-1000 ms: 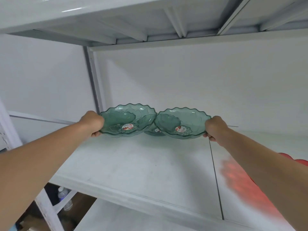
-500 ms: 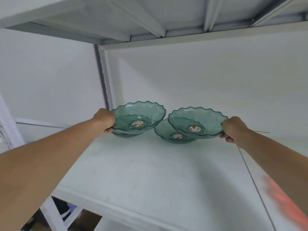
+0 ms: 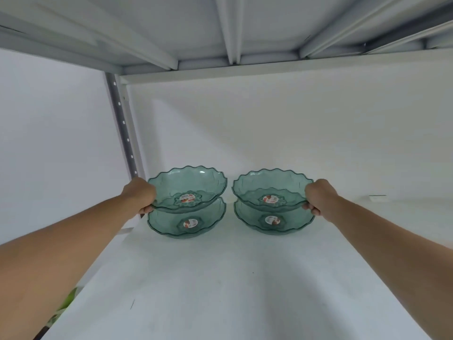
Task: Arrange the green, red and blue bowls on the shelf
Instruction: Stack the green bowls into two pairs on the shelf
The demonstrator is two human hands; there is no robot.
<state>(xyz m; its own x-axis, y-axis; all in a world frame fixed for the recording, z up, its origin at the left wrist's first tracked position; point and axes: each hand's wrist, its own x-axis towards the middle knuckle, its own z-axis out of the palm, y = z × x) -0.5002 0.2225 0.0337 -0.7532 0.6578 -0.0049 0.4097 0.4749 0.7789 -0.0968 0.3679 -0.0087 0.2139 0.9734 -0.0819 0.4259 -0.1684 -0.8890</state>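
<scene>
the step in hand looks like nesting two green bowls onto two already on the shelf point(image 3: 245, 278), and it goes best if each upper bowl is lowered level and centred over the one beneath, so the scalloped rims seat together before the fingers slip out sideways. the left hand point(image 3: 141, 196) is clamped on the outer rim of the upper left green bowl point(image 3: 187, 187), thumb over the rim and fingertips curled under it. the right hand point(image 3: 320, 198) grips the outer rim of the upper right green bowl point(image 3: 272, 191) the same way. directly below the left hand's bowl sits the lower left green bowl point(image 3: 187, 225), resting on the shelf; below the right hand's bowl sits the lower right green bowl point(image 3: 274, 222). whether the upper bowls already touch the lower ones i cannot tell. the two stacks lie between the hands, just beside each other with a narrow gap. no red or blue bowls are in sight.
</scene>
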